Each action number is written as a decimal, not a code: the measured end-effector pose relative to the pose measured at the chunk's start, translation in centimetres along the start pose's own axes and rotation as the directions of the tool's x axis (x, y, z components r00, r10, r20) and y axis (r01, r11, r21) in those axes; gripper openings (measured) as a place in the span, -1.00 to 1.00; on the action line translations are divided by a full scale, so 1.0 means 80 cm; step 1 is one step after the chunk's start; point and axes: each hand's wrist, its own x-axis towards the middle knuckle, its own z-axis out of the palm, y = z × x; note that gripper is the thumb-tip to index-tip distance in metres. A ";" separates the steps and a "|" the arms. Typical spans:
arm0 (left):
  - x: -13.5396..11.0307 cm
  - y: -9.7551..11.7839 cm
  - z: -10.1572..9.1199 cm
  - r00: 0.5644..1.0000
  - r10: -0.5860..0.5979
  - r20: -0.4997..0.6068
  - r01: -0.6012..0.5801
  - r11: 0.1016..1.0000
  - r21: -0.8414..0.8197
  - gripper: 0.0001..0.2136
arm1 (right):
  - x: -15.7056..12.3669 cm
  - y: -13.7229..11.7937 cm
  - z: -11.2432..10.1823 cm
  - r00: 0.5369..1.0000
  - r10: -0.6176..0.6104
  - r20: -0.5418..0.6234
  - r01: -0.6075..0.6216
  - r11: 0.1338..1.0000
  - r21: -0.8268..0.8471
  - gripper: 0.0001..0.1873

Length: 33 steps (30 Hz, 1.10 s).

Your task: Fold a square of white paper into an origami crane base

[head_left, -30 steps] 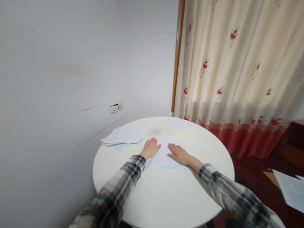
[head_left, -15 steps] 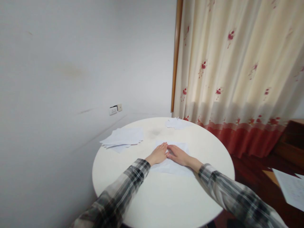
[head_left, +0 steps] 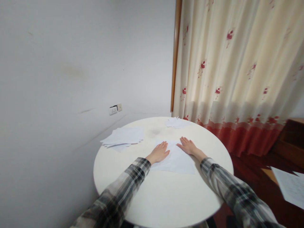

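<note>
A white sheet of paper [head_left: 177, 160] lies flat in the middle of a round white table [head_left: 166, 196]. My left hand [head_left: 160, 152] rests flat on the sheet's left part, fingers stretched out. My right hand [head_left: 188, 146] lies flat on the sheet's far right edge, fingers spread. Both arms wear plaid sleeves. Neither hand holds anything.
A loose stack of white sheets [head_left: 123, 136] sits at the table's left rear. Some crumpled white paper [head_left: 176, 123] lies at the far edge. A floral curtain [head_left: 237, 72] hangs behind. A printed sheet [head_left: 288, 190] lies low at the right, beside dark wooden furniture [head_left: 293, 136].
My hands met at the sheet's middle half a second ago. Since then my right hand has slid to the right and farther away across the paper, while the left stayed nearly in place.
</note>
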 end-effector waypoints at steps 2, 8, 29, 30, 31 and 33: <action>-0.001 0.000 0.000 1.000 0.005 -0.003 -0.005 1.000 -0.006 -0.48 | 0.001 0.008 0.002 0.995 0.075 -0.068 -0.076 0.997 -0.011 -0.29; -0.003 0.000 0.001 1.000 -0.003 -0.012 0.003 1.000 -0.016 -0.45 | -0.004 0.012 -0.005 0.852 0.120 -0.510 -0.144 0.990 -0.008 -0.41; -0.040 0.029 -0.007 0.969 0.220 0.108 -0.222 0.975 0.005 -0.46 | 0.007 -0.030 0.015 0.977 -0.210 -0.031 0.210 0.978 -0.004 -0.41; -0.043 0.027 -0.007 0.968 0.226 0.113 -0.227 0.974 -0.001 -0.47 | 0.009 -0.029 0.017 0.977 -0.210 -0.036 0.210 0.978 -0.003 -0.42; -0.044 0.026 -0.006 0.968 0.226 0.112 -0.227 0.974 -0.007 -0.48 | 0.011 -0.028 0.019 0.977 -0.209 -0.046 0.209 0.978 -0.005 -0.42; -0.045 0.025 -0.006 0.970 0.217 0.108 -0.216 0.976 -0.014 -0.49 | 0.011 -0.028 0.022 0.974 -0.215 -0.075 0.215 0.977 -0.010 -0.43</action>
